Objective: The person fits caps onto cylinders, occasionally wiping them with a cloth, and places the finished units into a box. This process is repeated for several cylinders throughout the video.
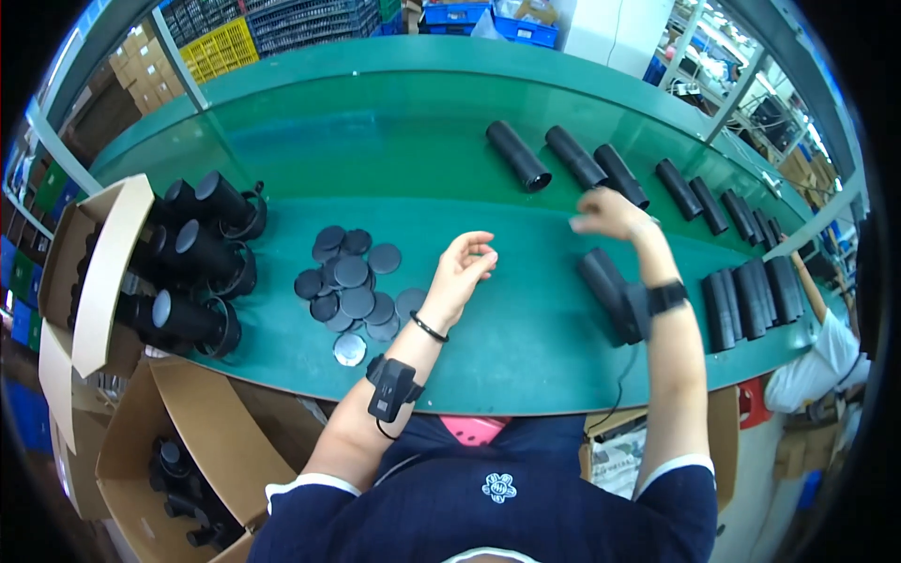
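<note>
Loose disc pile [351, 273] lay on the counter [507, 375], apparently unused. Left of the pile, ring-ended tubes [195, 313] lay at a carton [120, 272]: perhaps the finished share. Right of the pile, one plain tube [602, 281]; farther right, more dark tubes [721, 310], seemingly left to handle. Left hand [460, 272], right of the pile: grip empty, loosely curled. Right hand [615, 212], farther right: blurred, grip untellable.

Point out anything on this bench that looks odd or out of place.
One silvery disc stands out at the near edge of the loose pile of dark discs: it shines while the others look dull. Nothing looks visibly spilled or damaged.
</note>
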The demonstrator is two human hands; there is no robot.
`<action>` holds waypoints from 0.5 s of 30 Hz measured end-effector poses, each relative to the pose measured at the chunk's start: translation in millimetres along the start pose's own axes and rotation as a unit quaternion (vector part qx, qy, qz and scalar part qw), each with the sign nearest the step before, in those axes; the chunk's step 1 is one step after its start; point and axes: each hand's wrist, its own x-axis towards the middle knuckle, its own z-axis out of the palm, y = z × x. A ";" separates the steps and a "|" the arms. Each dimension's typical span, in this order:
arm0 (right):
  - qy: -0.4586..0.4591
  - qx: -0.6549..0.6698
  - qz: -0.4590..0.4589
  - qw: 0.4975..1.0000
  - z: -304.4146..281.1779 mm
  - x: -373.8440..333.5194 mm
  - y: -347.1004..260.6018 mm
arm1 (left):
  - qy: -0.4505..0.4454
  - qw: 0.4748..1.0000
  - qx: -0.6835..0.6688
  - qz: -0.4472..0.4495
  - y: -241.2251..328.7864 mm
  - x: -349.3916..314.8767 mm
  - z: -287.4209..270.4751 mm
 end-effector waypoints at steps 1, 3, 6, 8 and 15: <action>-0.049 -0.020 0.052 0.997 -3.2 -35.3 3.3 | -0.001 1.000 -0.007 -0.006 -1.3 0.6 5.0; -0.104 0.008 0.052 0.993 18.5 -79.1 30.3 | -0.063 0.997 -0.002 -0.040 -1.9 1.8 20.1; 0.017 0.147 0.061 0.987 38.8 -105.0 -4.3 | -0.129 0.989 0.000 -0.077 -16.0 -3.1 30.7; 0.102 0.291 -0.026 0.951 43.4 -119.1 -50.5 | -0.128 0.991 0.014 -0.044 -11.4 -15.9 54.1; 0.134 0.580 -0.140 0.791 59.5 -125.0 -101.8 | -0.091 0.963 0.162 0.193 40.7 -41.7 61.9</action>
